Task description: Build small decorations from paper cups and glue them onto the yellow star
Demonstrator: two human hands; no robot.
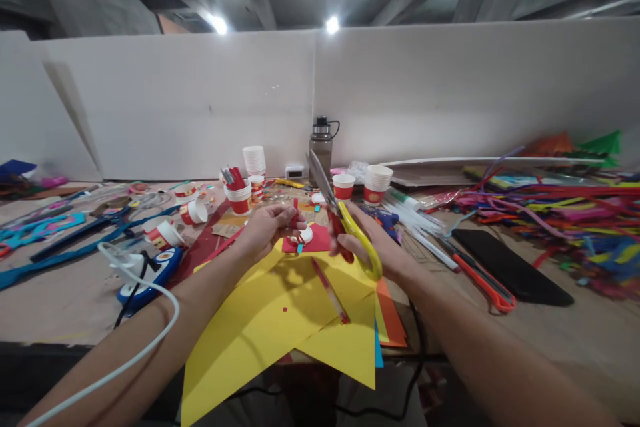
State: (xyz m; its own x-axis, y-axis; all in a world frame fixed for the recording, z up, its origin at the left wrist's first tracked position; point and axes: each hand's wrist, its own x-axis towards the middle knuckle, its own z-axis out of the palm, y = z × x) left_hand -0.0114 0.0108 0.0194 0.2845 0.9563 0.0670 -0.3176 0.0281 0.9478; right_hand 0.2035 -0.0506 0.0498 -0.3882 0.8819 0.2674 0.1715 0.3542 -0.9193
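Note:
My left hand [269, 228] is closed, pinching a small red paper strip [295, 211] that stands up between the fingertips. My right hand [376, 240] grips a pair of scissors [361, 235] with yellow and red handles, the blades pointing up and away from me. Below both hands lie yellow paper sheets [250, 340], with a red pen [331, 292] slanting across them. A tiny red scrap [285, 309] rests on the yellow too. Just beyond is a piece of red paper [323, 240], and a round white piece [303, 235] sits there, partly behind my left fingers.
Paper cups [239, 200] holding red items stand behind my left hand; more stacked cups [378, 181] are at the right. A dark bottle [321, 145] stands by the white partition. To the right lie an orange utility knife [485, 283], a black phone [510, 265] and blurred colourful strips [575, 213].

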